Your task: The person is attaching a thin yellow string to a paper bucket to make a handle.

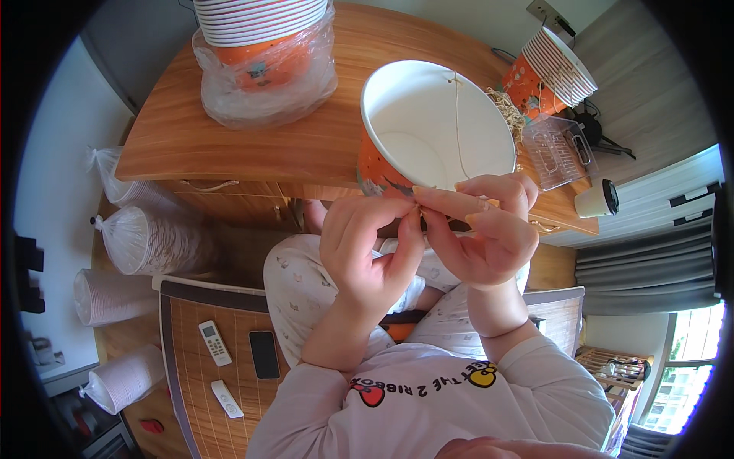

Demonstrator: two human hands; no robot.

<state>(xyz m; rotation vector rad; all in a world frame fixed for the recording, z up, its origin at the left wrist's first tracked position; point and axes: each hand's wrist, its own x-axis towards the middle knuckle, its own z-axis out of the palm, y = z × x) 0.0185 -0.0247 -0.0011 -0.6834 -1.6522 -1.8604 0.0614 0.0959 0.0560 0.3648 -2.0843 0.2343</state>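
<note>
A large paper bucket (417, 145), white inside and orange printed outside, stands tilted at the table's near edge. A thin tan cord (458, 115) is fastened through its far rim, hangs down inside and passes out of sight behind my right fingers. At the near rim, my left hand (367, 249) pinches thumb against forefinger. My right hand (482, 229) meets it there, thumb and forefinger closed and the other fingers curled loosely. Between the touching fingertips a small tan bit of the cord shows; its exact shape is hidden.
Stacked orange buckets in clear plastic (264, 76) stand back left; another bucket stack (547, 73) is back right. Nearby lie a bundle of cords (508, 111), a clear plastic box (558, 153) and a lidded cup (596, 200). A phone (264, 355) and remotes (215, 343) lie beside me.
</note>
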